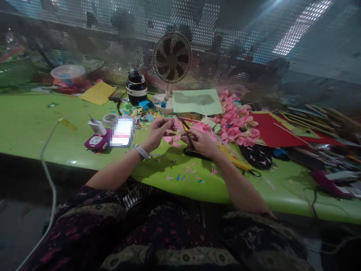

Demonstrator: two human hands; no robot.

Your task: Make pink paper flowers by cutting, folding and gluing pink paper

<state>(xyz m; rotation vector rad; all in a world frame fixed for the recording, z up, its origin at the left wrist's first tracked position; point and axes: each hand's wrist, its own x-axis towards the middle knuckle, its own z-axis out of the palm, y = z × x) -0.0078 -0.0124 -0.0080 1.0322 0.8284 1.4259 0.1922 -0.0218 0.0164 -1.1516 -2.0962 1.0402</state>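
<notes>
My left hand (158, 131), with a watch on its wrist, is raised over the middle of the table, thumb and fingers pinched together at a small pink paper piece (177, 125). Just to the right, my right hand (200, 142) is closed around a slim dark tool with a yellow part, which looks like scissors (185, 127). Its tip points up and away, close to my left fingertips. Beneath and behind both hands lie pink paper pieces (207, 127). Small pink and blue scraps (190, 171) are scattered in front of me.
Behind stand a fan (172, 58), a black bottle (137, 88) and a pale green sheet (197, 102). Pink paper flowers (232, 120) and red sheets (275, 130) are right. A lit phone (122, 131), purple power socket (97, 141) and yellow cutter (235, 158) lie near my arms.
</notes>
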